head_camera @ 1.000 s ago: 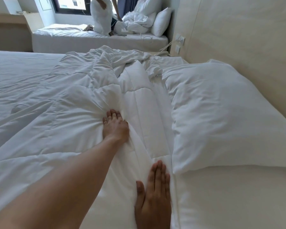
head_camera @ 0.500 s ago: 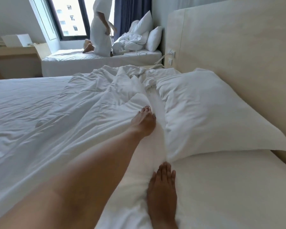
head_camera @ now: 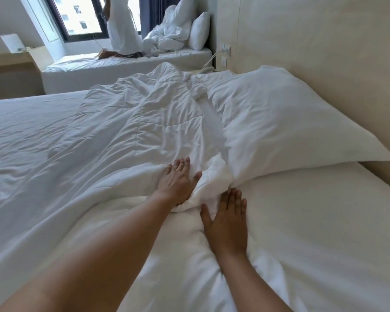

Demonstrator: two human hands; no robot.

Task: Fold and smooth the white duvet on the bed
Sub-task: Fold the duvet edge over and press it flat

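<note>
While both palms lie flat with fingers straight, I press my left hand (head_camera: 177, 181) and right hand (head_camera: 226, 218) on the white duvet (head_camera: 113, 136), bunched between them just beside the pillow (head_camera: 279, 122).

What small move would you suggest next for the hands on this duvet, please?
Probably press the bunched fold flat with the left hand, sweeping toward the pillow. Both hands lie open on the duvet, the right hand beside the raised, crumpled ridge.
</note>
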